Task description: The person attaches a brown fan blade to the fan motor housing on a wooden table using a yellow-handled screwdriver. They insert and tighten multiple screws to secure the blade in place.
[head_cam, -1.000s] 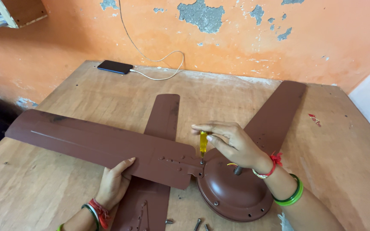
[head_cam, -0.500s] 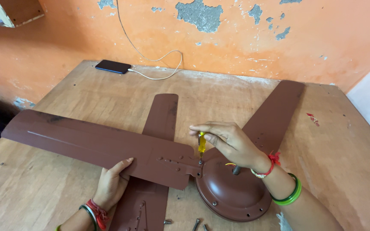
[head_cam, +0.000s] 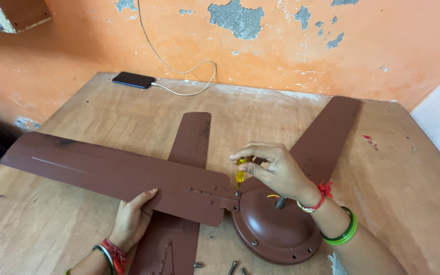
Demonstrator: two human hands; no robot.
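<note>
- Right hand (head_cam: 276, 170) pinches a yellow screwdriver (head_cam: 240, 173) upright, its tip on a screw where the blade (head_cam: 113, 175) meets the motor dome (head_cam: 276, 229).
- Left hand (head_cam: 133, 219) lies flat on the blade's near edge, fingers together.
- Risk — the tip could slip off if the blade shifts.
- Blade: long, brown, flat on the table (head_cam: 408, 203).

worn wooden table (head_cam: 103, 109), brown fan blades (head_cam: 103, 173) and motor dome (head_cam: 276, 231), loose screws (head_cam: 232, 267), dark phone (head_cam: 133, 79), white cable (head_cam: 189, 76)
</note>
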